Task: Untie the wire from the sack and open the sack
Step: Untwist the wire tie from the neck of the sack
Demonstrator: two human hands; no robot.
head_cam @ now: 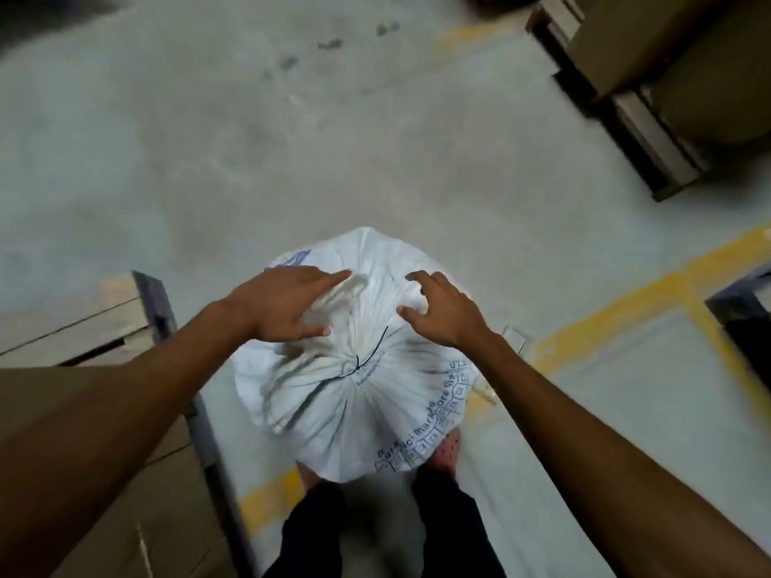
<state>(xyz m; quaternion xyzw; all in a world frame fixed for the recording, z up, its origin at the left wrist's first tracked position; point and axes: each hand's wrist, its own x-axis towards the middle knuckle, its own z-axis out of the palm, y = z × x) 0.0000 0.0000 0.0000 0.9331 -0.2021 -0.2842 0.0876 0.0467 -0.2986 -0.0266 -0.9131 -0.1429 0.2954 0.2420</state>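
Observation:
A white woven sack [375,419] with blue print stands upright on the floor between my feet. Its neck is gathered and tied by a thin dark wire [369,360], whose loose end sticks up toward the right. My left hand [283,304] hovers over the bunched top flap, fingers spread and holding nothing. My right hand [444,310] hangs just right of the flap with fingers curled and apart, also holding nothing. Whether either hand touches the fabric is unclear.
A cardboard box on a wooden pallet [83,327] sits close on the left. More boxes on a pallet [651,98] stand at the far right. Yellow floor lines [626,306] cross the concrete floor. A dark object [747,310] is at the right edge.

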